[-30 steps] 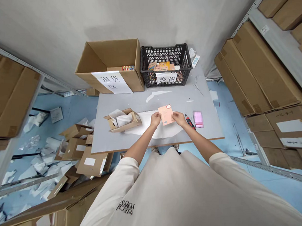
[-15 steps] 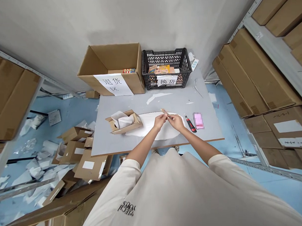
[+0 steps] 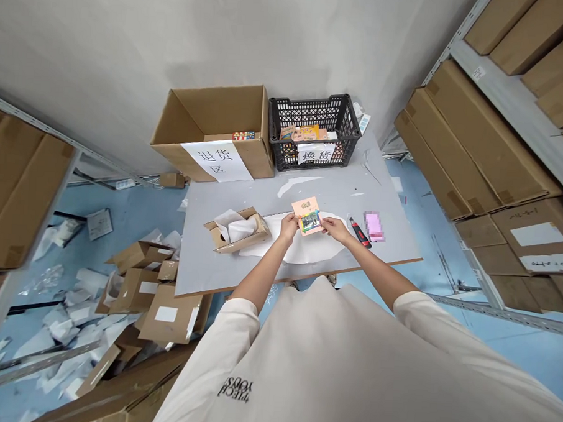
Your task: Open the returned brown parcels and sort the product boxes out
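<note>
Above the table I hold a flat peach-coloured packet with a bright multicoloured picture on its lower part. My left hand grips its left edge, and my right hand pinches the lower right edge. Beneath the hands lies a sheet of white paper. To the left of it stands a small opened cardboard box, with crumpled white paper inside. A red and black utility knife lies just right of my right hand, beside a blurred pink item.
At the table's back stand a large open cardboard box with a paper sign and a black plastic crate holding several similar packets. Discarded boxes and paper litter the floor at left. Shelves of cartons flank the right.
The packet, seen nearly edge-on before, now has its printed face turned up towards me. My hands have moved apart to its two sides. The view has shifted slightly.
</note>
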Demonstrator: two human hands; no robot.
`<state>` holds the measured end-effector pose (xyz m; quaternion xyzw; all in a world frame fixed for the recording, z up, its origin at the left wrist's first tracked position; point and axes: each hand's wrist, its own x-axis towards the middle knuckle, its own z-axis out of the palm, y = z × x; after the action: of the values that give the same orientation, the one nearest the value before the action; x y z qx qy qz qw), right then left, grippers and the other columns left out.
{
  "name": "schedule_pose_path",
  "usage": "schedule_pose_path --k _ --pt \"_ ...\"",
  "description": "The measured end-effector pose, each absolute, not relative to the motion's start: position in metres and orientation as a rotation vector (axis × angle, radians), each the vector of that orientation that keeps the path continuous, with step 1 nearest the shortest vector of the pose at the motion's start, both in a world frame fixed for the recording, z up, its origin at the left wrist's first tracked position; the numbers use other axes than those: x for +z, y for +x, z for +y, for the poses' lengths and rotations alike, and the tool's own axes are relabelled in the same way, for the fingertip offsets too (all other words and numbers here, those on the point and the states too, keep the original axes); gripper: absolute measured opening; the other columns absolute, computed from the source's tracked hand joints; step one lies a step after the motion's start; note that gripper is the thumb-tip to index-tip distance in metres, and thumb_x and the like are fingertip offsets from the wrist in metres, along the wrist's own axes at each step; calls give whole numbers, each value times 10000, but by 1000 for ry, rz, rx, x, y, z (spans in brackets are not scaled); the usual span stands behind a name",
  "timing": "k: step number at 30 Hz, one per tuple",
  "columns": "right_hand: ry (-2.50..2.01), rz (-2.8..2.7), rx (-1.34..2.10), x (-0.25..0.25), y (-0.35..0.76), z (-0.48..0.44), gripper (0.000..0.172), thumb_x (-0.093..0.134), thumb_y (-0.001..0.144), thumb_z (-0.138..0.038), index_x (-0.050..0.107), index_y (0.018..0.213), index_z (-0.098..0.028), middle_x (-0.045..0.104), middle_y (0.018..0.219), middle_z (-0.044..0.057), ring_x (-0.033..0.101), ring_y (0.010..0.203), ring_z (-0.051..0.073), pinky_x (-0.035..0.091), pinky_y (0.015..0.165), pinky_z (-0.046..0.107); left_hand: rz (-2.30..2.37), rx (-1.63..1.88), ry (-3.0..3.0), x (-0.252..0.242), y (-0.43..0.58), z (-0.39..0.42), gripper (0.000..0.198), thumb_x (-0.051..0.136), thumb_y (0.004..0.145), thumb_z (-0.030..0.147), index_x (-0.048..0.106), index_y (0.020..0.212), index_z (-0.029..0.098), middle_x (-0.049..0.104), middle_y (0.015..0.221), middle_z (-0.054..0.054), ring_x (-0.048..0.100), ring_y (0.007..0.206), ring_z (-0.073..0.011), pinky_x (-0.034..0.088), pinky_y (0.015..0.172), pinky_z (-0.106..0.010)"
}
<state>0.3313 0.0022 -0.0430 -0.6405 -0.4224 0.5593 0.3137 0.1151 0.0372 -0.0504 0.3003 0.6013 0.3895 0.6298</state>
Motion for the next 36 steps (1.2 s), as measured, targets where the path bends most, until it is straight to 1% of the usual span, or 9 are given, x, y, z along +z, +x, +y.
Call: schedule_pose_path --k 3,7,11,14,19,24,28,31,36 --pt "-1625 -1001 1536 -39 325 1 262 913 788 -390 793 939 -212 802 844 39 727 752 199 609 809 351 1351 894 731 -44 105 41 191 750 932 375 737 921 185 837 987 -94 767 909 -211 641 920 -385" --pt "-1567 -829 1490 -33 309 7 290 968 731 -353 800 915 -204 788 803 26 703 728 173 626 818 348 1321 833 922 -38 90 45 322 731 981 482 800 1115 197 829 978 -65 758 910 -203 622 877 -338" --pt "-1523 -720 1379 -27 299 13 327 988 735 -389 809 943 -211 791 825 25 729 776 187 652 878 378 1280 725 1089 -36 81 45 316 781 952 417 805 1186 207 796 949 -53 765 915 -205 592 836 -311" --pt "-1495 -733 1348 -22 298 17 382 999 728 -451 821 969 -213 802 848 26 735 788 185 662 905 385 1240 722 1093 -36 80 47 382 836 894 341 783 1243 194 741 877 -24 759 841 -191 580 803 -308" --pt "-1508 -717 1320 -13 303 35 406 1026 695 -446 830 960 -208 823 882 28 749 782 170 673 874 353 1195 859 1008 -36 90 66 383 920 775 295 801 1121 180 665 748 29 711 737 -169 574 790 -319" --pt "-1509 -702 1369 -3 310 79 302 999 722 -315 835 948 -198 835 869 29 753 754 157 671 816 303 1226 987 909 -32 102 101 311 943 732 286 779 974 179 751 773 -7 715 733 -166 591 778 -323" --pt "-1483 -735 1405 4 318 126 230 946 766 -236 825 958 -199 837 870 25 759 752 144 657 776 261 1243 1011 884 -26 109 138 358 943 762 329 780 1042 177 758 746 1 739 726 -168 601 751 -305" --pt "-1466 -808 1406 7 327 165 225 921 814 -260 809 999 -199 817 824 18 743 709 138 628 698 238 1263 996 879 -23 116 172 417 937 793 375 772 1115 167 744 699 13 722 656 -156 587 691 -284" --pt "-1495 -930 1391 7 347 231 268 927 859 -360 763 1000 -201 697 623 -38 593 519 107 507 523 209 1265 1019 824 -23 136 230 436 959 793 376 753 1113 161 777 741 -9 731 655 -144 589 677 -270"
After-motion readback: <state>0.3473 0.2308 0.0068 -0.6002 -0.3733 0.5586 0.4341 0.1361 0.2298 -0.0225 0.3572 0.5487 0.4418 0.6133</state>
